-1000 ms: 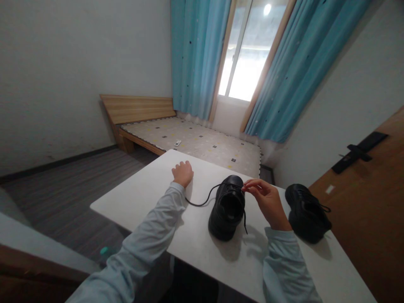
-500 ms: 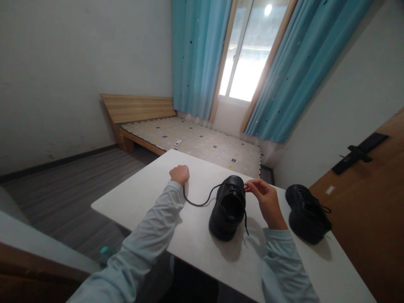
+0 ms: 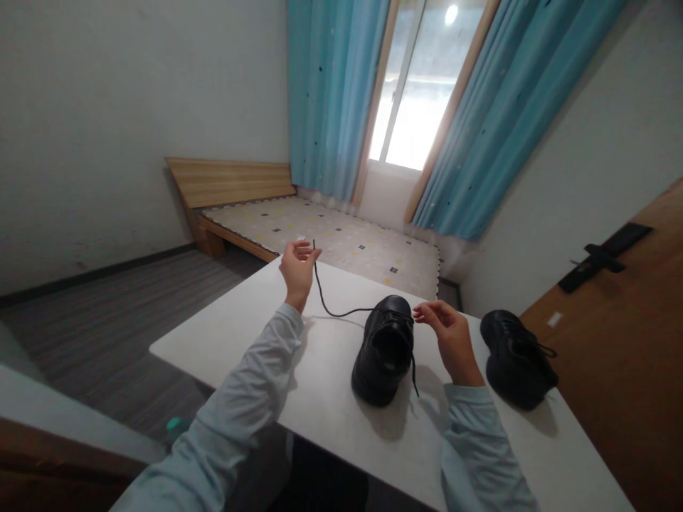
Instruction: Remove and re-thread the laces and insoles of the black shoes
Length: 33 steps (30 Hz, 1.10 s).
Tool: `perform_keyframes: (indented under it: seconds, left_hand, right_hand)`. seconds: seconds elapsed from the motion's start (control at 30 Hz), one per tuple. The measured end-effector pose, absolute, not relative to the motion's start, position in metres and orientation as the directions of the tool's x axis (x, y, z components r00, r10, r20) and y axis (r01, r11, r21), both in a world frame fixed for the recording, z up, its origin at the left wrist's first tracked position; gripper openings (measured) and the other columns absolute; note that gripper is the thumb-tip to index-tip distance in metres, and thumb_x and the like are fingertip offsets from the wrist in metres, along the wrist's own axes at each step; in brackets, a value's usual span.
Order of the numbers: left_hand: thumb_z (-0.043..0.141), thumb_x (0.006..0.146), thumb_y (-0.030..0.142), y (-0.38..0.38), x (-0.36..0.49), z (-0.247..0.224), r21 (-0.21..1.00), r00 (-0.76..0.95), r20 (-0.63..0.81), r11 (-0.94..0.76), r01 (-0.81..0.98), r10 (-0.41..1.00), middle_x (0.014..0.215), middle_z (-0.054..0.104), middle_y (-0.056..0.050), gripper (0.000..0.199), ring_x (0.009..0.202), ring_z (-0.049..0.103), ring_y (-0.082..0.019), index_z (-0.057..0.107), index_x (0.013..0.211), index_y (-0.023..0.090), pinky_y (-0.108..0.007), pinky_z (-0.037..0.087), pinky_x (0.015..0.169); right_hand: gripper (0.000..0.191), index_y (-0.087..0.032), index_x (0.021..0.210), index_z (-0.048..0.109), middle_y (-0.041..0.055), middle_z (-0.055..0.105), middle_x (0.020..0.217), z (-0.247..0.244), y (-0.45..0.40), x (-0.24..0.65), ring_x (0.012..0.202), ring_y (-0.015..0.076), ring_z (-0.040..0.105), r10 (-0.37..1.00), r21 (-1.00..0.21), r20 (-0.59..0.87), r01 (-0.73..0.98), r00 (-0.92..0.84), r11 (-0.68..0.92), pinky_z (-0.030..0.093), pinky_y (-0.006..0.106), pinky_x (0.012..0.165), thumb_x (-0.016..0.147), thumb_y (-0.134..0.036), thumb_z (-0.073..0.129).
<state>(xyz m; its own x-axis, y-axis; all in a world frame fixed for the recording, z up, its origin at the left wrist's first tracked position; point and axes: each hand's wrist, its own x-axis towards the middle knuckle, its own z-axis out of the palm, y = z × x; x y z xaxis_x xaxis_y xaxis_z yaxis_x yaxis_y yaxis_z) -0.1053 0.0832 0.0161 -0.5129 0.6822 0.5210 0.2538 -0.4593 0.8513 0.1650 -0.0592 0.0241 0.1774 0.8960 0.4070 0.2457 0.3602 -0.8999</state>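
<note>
A black shoe (image 3: 381, 355) stands on the white table (image 3: 325, 398), its opening facing up. From its upper part a long black lace (image 3: 341, 313) runs left and rises to my left hand (image 3: 299, 270), which pinches it near its end above the table. My right hand (image 3: 445, 331) is beside the shoe's right edge, fingertips together at the laces; what they hold is too small to make out. A shorter lace end (image 3: 415, 377) hangs down the shoe's right side. A second black shoe (image 3: 517, 361) rests at the table's right.
Behind the table is a bed (image 3: 368, 249) with a patterned mattress and wooden headboard (image 3: 235, 183). Blue curtains (image 3: 341, 99) frame a window. A wooden door (image 3: 629, 334) with a black handle stands at the right. A green object (image 3: 175, 424) is low at the left.
My left hand has risen and turned, lifting the lace end off the table level, with its fingers now showing. My right hand and both shoes have stayed in place.
</note>
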Motion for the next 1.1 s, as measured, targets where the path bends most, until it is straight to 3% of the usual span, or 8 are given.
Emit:
perform_keyframes:
  seconds: [0.23, 0.33, 0.43, 0.6, 0.77, 0.97, 1.1]
  left_hand:
    - [0.068, 0.072, 0.033, 0.067, -0.102, 0.036, 0.755, -0.621, 0.608, -0.602, 0.26, 0.495, 0.079, 0.062, -0.001, 0.023, 0.066, 0.055, -0.009, 0.057, 0.082, 0.015, -0.018, 0.041, 0.058]
    - [0.068, 0.073, 0.034, 0.058, -0.09, 0.04, 0.721, -0.562, 0.655, -0.64, 0.265, 0.505, 0.079, 0.061, -0.001, 0.022, 0.066, 0.054, -0.008, 0.057, 0.08, 0.016, -0.018, 0.042, 0.059]
    - [0.066, 0.075, 0.035, 0.051, -0.074, 0.04, 0.684, -0.377, 0.72, -0.687, 0.245, 0.583, 0.079, 0.062, -0.001, 0.021, 0.069, 0.057, -0.01, 0.058, 0.079, 0.016, -0.02, 0.044, 0.063]
    - [0.065, 0.077, 0.032, 0.044, -0.047, 0.033, 0.567, 0.132, 0.778, -0.777, 0.275, 0.614, 0.073, 0.063, 0.001, 0.016, 0.067, 0.058, -0.009, 0.06, 0.078, 0.016, -0.021, 0.045, 0.065]
    - [0.06, 0.081, 0.027, 0.038, -0.022, 0.033, 0.252, 0.586, 0.66, -0.874, 0.415, 0.469, 0.084, 0.064, 0.0, 0.008, 0.071, 0.059, -0.01, 0.063, 0.081, 0.019, -0.02, 0.042, 0.065]
    - [0.059, 0.082, 0.026, 0.032, 0.004, 0.043, -0.115, 0.799, 0.512, -0.896, 0.429, 0.316, 0.084, 0.065, -0.001, 0.007, 0.076, 0.062, -0.015, 0.061, 0.087, 0.021, -0.025, 0.039, 0.068]
    - [0.056, 0.085, 0.024, 0.029, 0.015, 0.045, -0.152, 0.82, 0.502, -0.906, 0.395, 0.274, 0.085, 0.067, -0.003, 0.012, 0.079, 0.063, -0.016, 0.055, 0.096, 0.019, -0.026, 0.039, 0.069]
  right_hand:
    - [0.019, -0.018, 0.076, 0.064, 0.0022, 0.065, 0.073, 0.023, -0.058, 0.165, 0.068, 0.0151, 0.061, 0.886, -0.904, 0.407, 0.238, 0.222, 0.356, 0.05, 0.031, 0.068, 0.075, -0.038, 0.066]
    - [0.02, -0.018, 0.078, 0.063, 0.0018, 0.064, 0.074, 0.021, -0.056, 0.166, 0.067, 0.0143, 0.06, 0.873, -0.914, 0.397, 0.208, 0.285, 0.348, 0.05, 0.03, 0.066, 0.074, -0.038, 0.067]
    - [0.021, -0.018, 0.08, 0.062, 0.0014, 0.063, 0.076, 0.018, -0.053, 0.169, 0.064, 0.0127, 0.06, 0.857, -0.924, 0.379, 0.185, 0.349, 0.334, 0.05, 0.027, 0.061, 0.075, -0.038, 0.066]
    - [0.024, -0.017, 0.08, 0.062, 0.0016, 0.063, 0.075, 0.015, -0.051, 0.171, 0.061, 0.0119, 0.059, 0.838, -0.939, 0.343, 0.171, 0.424, 0.298, 0.049, 0.025, 0.056, 0.072, -0.039, 0.066]
    - [0.028, -0.015, 0.077, 0.066, 0.0044, 0.065, 0.075, 0.015, -0.049, 0.17, 0.063, 0.0138, 0.059, 0.849, -0.931, 0.356, 0.228, 0.39, 0.285, 0.05, 0.027, 0.058, 0.072, -0.043, 0.065]
    - [0.032, -0.016, 0.077, 0.07, 0.007, 0.069, 0.077, 0.019, -0.05, 0.166, 0.069, 0.0189, 0.061, 0.859, -0.85, 0.426, 0.45, 0.283, 0.273, 0.049, 0.031, 0.062, 0.069, -0.046, 0.067]
    - [0.032, -0.016, 0.076, 0.071, 0.0078, 0.069, 0.08, 0.02, -0.051, 0.165, 0.064, 0.0172, 0.058, 0.816, -0.718, 0.525, 0.64, 0.24, 0.274, 0.045, 0.03, 0.059, 0.074, -0.047, 0.063]
